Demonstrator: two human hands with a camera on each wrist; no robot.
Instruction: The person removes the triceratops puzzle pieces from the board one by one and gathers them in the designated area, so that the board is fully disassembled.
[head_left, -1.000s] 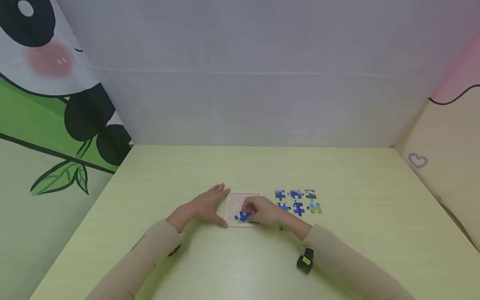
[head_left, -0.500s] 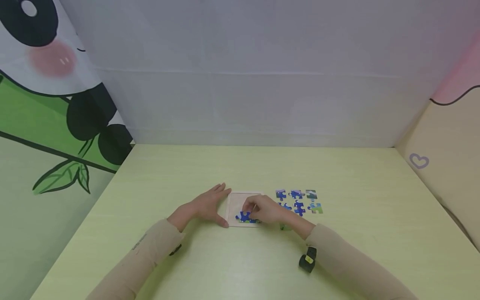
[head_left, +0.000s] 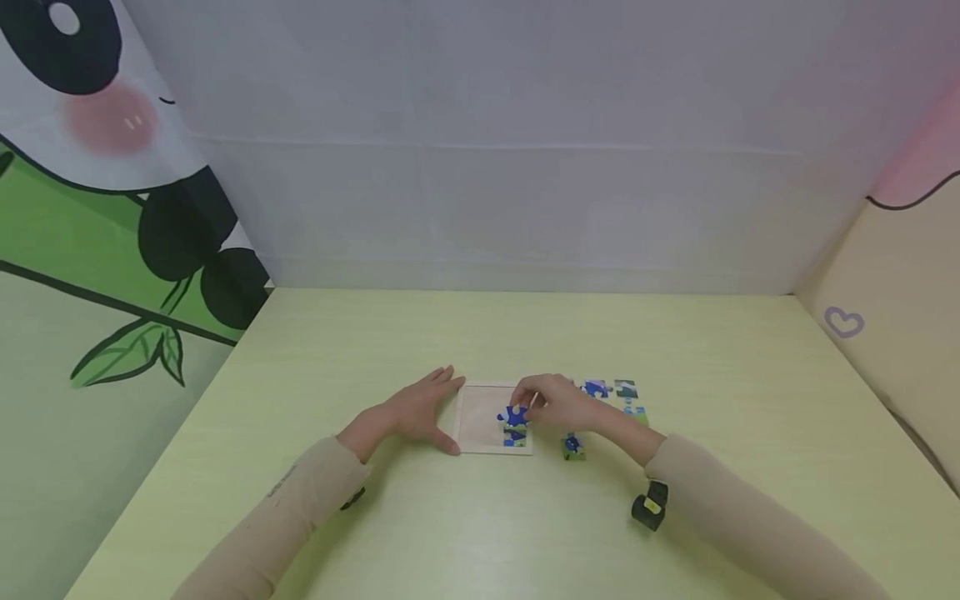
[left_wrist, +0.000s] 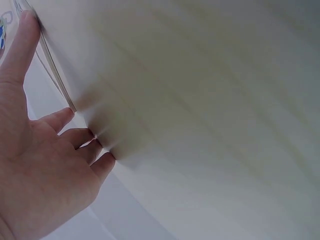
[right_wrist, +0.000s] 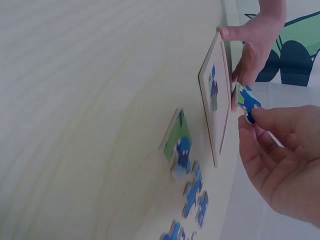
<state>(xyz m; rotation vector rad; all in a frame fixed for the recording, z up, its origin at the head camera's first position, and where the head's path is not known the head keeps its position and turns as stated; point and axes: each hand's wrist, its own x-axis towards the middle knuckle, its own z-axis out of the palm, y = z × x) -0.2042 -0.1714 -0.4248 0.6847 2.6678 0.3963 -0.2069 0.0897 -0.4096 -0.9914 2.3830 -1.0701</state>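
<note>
My left hand (head_left: 420, 412) lies with fingers spread at the left side of a shallow square puzzle tray (head_left: 480, 417), its thumb by the near left corner and a fingertip by the far one. Between thumb and fingers, my right hand (head_left: 558, 400) pinches a blue and green jigsaw piece (head_left: 513, 417) over the tray's right part. In the right wrist view this held piece (right_wrist: 247, 102) stands apart from the tray floor. Another jigsaw piece (head_left: 516, 439) lies in the tray's near right corner.
Right of the tray, several loose jigsaw pieces (head_left: 595, 388) lie on the pale table, partly hidden under my right hand and forearm. One green and blue piece (head_left: 573, 447) lies nearer me. A white wall (head_left: 525, 217) rises behind the table.
My right hand has moved right and away from me, lifting the jigsaw piece from the tray's near side. The piece in the near right corner now shows. My left hand stays in place.
</note>
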